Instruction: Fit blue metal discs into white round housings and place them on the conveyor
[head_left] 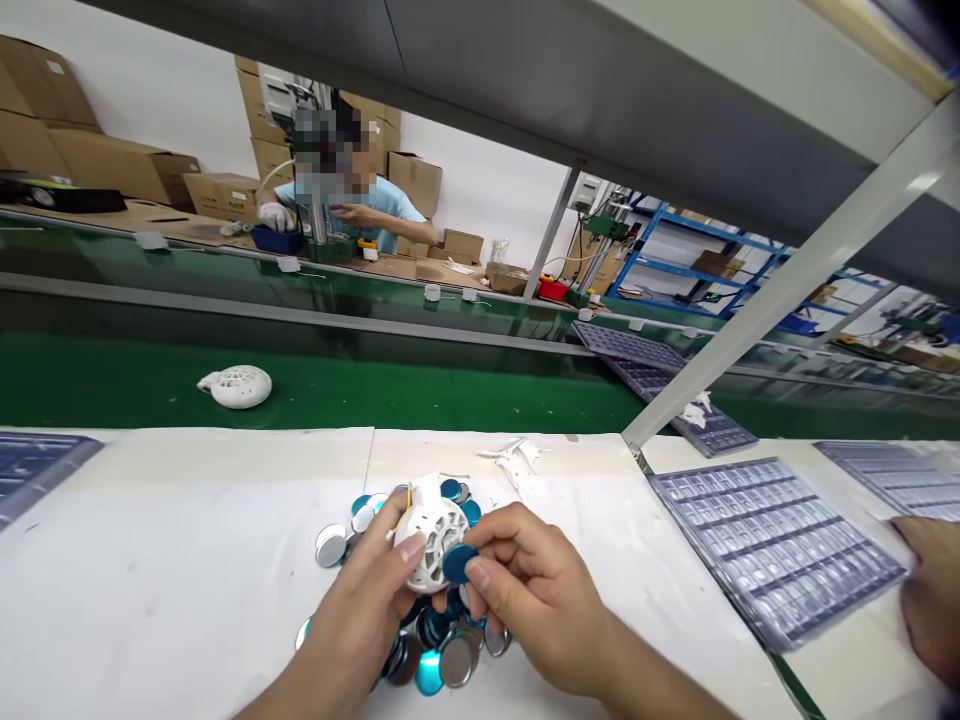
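My left hand (367, 590) is closed around a round white plastic housing (433, 530) with a slotted, web-like face and a short neck at its top. A thin yellow strip runs near its left edge. Between the thumb and fingers of my right hand (544, 600) is a blue disc (459, 564), held against or just in front of the housing's right side; whether they touch I cannot tell. Beneath and around both hands lies a loose pile of blue and silver discs (458, 660) on the white work surface (187, 570).
A similar white housing (240, 387) lies on the green belt (420, 395). Clear trays (780, 550) are at the right, beside another person's hand (930, 590). A slanted white post (787, 280) stands right. Across the belt sits a person (394, 205) at a machine.
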